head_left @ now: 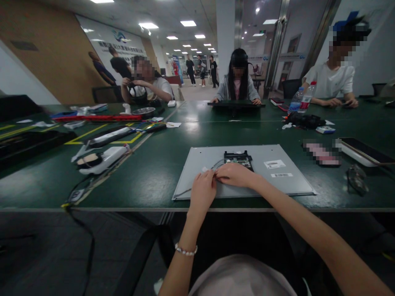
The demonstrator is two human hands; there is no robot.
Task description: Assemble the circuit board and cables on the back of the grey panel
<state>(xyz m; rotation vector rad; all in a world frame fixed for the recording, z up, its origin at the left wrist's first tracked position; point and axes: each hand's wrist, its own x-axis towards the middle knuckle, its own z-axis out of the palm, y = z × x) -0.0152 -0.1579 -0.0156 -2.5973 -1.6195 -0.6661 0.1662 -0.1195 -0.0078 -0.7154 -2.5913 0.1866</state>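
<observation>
A flat grey metal panel, like the back of a display screen, lies on the green table in front of me. A small circuit board with a black plastic frame sits at its upper middle. From the board a thin grey cable runs under my fingers and shows again at the panel's left edge. My left hand and my right hand meet just left of the board, fingertips pinched together on the cable. The exact grip is partly hidden by the fingers. Two white labels are stuck to the panel's right side.
To the left on the table lie a white device with cords and a long red bar. Phones, glasses and bottles are at the right. Across from me several people sit; one holds a black panel.
</observation>
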